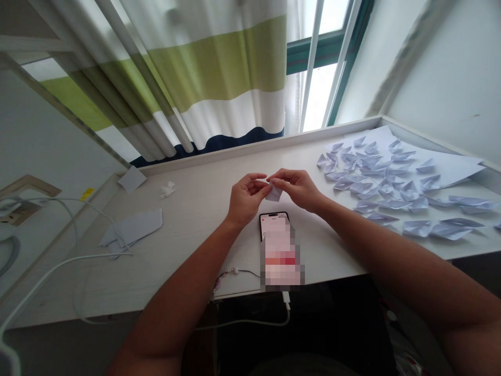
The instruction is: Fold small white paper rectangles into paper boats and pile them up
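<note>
A small folded piece of white paper [274,194] is held up between both hands, just beyond the phone. My left hand [248,196] pinches its left side between thumb and fingers. On the other side, my right hand [296,187] grips the upper right part with thumb and forefinger. The fingers cover the top of the paper, so its full shape is hidden. Below the hands a phone [274,230] lies face up near the table's front edge, its screen lit and partly blurred out.
Many folded paper boats [371,180] spread over the right of the white table [195,209], some on large paper sheets [450,159]. At left lie cut sheets [136,227], a paper square [132,179] and a crumpled scrap [167,189]. A white cable [58,271] crosses the left side.
</note>
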Demonstrator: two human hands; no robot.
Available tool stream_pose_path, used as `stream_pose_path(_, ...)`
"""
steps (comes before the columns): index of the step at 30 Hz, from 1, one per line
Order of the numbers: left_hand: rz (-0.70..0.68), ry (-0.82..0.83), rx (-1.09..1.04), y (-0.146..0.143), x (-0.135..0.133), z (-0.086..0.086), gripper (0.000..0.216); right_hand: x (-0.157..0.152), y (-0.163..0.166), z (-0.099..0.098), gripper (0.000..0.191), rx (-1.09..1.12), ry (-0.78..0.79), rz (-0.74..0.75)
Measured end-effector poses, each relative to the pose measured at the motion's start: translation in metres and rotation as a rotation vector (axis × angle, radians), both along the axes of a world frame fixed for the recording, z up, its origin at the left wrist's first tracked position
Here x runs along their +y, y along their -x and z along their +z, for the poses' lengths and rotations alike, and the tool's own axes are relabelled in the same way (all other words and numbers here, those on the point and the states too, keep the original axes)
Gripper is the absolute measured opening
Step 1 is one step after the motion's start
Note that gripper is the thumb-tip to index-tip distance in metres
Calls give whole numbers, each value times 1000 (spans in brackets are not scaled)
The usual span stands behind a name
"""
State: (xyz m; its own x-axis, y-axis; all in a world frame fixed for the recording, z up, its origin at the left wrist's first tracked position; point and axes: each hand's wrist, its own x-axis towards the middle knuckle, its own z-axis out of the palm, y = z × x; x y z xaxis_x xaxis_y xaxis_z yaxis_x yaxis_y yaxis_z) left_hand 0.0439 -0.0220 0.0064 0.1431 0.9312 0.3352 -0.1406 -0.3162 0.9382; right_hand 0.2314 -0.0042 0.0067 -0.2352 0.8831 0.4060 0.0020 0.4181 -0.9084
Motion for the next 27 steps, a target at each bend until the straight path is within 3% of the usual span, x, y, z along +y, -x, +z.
stream_pose_path(7, -28, -5, 15, -2, -3, 1, 44, -1, -1, 1, 35, -12, -38, -2)
stream_pose_path(12, -13, 77, 56, -2, -2, 1, 35, -1, -1, 2, 40, -1, -17, 7)
stream_pose_path(20, 165, 126, 0, 5, 1, 7, 34, -1, 3, 1, 57, -53, 52, 33)
stream_pose_path(27, 45, 174, -11, 5, 1, 9, 26, 0, -1, 1, 58, -95, 43, 98)
